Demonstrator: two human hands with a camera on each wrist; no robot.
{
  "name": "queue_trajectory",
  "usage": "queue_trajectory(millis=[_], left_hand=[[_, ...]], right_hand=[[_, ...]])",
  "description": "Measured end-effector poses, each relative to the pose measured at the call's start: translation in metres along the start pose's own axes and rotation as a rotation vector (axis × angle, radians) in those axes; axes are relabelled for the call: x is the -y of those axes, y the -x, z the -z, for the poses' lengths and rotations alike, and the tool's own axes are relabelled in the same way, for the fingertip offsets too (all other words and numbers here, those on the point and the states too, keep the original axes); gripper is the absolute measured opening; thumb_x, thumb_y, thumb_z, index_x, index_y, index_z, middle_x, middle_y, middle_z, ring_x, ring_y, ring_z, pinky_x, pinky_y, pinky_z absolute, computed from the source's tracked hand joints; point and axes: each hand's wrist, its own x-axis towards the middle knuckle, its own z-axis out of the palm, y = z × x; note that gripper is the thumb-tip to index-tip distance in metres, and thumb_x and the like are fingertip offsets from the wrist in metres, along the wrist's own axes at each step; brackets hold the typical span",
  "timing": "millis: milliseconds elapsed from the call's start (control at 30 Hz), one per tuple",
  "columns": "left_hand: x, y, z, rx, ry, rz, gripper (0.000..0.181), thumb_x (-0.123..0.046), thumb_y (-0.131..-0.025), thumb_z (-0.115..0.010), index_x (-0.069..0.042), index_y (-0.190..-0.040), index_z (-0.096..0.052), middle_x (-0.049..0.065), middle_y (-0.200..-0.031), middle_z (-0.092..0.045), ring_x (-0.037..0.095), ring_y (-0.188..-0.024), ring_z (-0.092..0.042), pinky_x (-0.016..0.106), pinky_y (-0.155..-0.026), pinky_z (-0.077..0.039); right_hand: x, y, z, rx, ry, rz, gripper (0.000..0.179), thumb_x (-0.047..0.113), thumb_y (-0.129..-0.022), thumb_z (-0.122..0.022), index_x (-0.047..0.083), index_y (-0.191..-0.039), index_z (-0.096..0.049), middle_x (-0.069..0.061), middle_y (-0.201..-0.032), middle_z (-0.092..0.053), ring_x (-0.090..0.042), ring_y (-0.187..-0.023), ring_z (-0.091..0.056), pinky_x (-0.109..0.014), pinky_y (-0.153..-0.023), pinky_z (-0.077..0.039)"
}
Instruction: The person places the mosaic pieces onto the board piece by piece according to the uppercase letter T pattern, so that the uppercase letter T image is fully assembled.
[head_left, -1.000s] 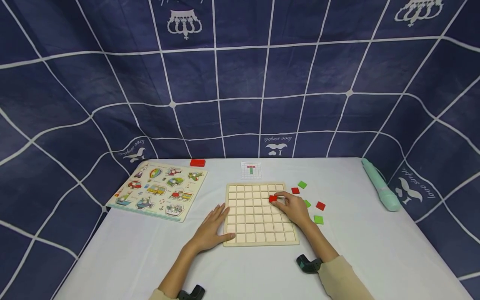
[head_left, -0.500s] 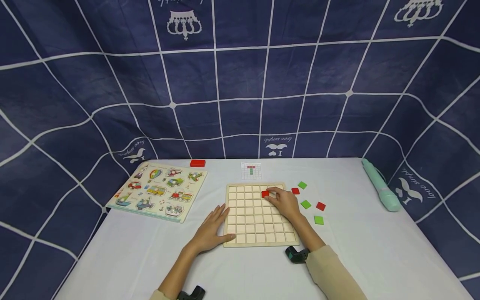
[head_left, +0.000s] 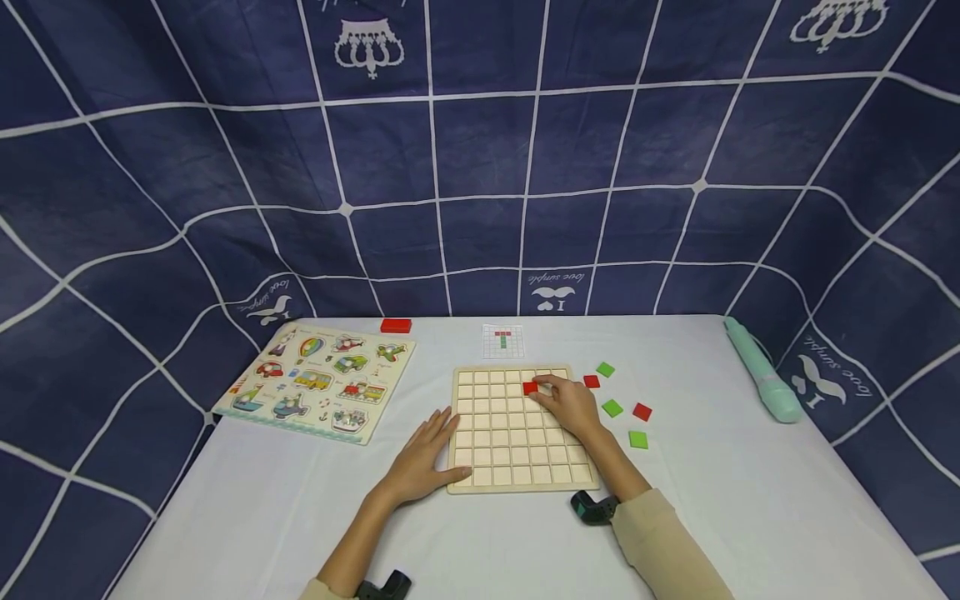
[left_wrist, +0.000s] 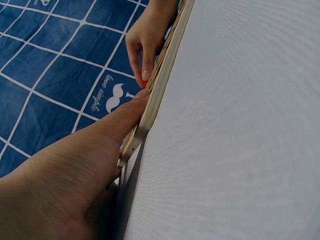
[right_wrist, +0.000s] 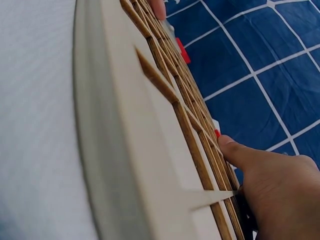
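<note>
A wooden grid board lies on the white table in the head view. My right hand is over its upper right part and pinches a red square tile between thumb and fingers. The tile sits at a cell in the second row from the far edge. In the right wrist view a sliver of red tile shows at the thumb tip. My left hand rests along the board's left edge with fingers straight and spread, the thumb over its near left corner.
Several loose tiles, including a green tile and a red tile, lie right of the board. Behind it are a pattern card and a red block. A vehicle puzzle lies left, a mint-green cylindrical object far right.
My right hand has carried the red tile left and slightly away from me over the board, then stays in place for the last half second. The left hand has not moved.
</note>
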Motion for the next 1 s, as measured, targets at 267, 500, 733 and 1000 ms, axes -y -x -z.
queue_trajectory(millis=[267, 500, 733, 1000], left_hand=[[0.001, -0.001, -0.001, 0.016, -0.008, 0.004, 0.092, -0.060, -0.077, -0.061, -0.010, -0.146, -0.027, 0.008, -0.152, -0.017, 0.023, -0.140, -0.008, 0.041, -0.112, -0.009], [0.001, -0.001, -0.001, 0.019, -0.011, -0.002, 0.092, -0.061, -0.078, -0.060, -0.010, -0.146, -0.027, 0.007, -0.152, -0.016, 0.022, -0.140, -0.008, 0.040, -0.112, -0.009], [-0.001, -0.001, 0.002, 0.020, -0.019, 0.001, 0.091, -0.060, -0.078, -0.061, -0.009, -0.146, -0.027, 0.008, -0.152, -0.017, 0.022, -0.140, -0.008, 0.039, -0.112, -0.009], [-0.001, 0.000, 0.002, 0.017, -0.016, 0.008, 0.091, -0.059, -0.078, -0.061, -0.010, -0.146, -0.027, 0.007, -0.152, -0.017, 0.021, -0.140, -0.008, 0.039, -0.112, -0.009]], right_hand=[[-0.003, 0.003, 0.003, 0.001, -0.031, -0.002, 0.039, 0.037, -0.080, -0.071, 0.014, -0.111, -0.068, 0.007, -0.049, -0.036, -0.009, -0.045, -0.028, -0.025, -0.041, -0.022], [-0.017, 0.006, 0.019, -0.065, -0.025, 0.000, 0.038, 0.035, -0.079, -0.072, 0.013, -0.110, -0.069, 0.006, -0.049, -0.037, -0.009, -0.044, -0.031, -0.025, -0.039, -0.024], [-0.045, 0.013, 0.044, -0.091, 0.030, -0.071, 0.041, 0.035, -0.080, -0.072, 0.010, -0.112, -0.067, 0.004, -0.049, -0.036, -0.011, -0.044, -0.030, -0.027, -0.040, -0.024], [-0.065, 0.017, 0.060, -0.094, 0.082, -0.092, 0.045, 0.035, -0.079, -0.073, 0.008, -0.113, -0.066, 0.003, -0.051, -0.040, -0.013, -0.045, -0.034, -0.028, -0.041, -0.027]])
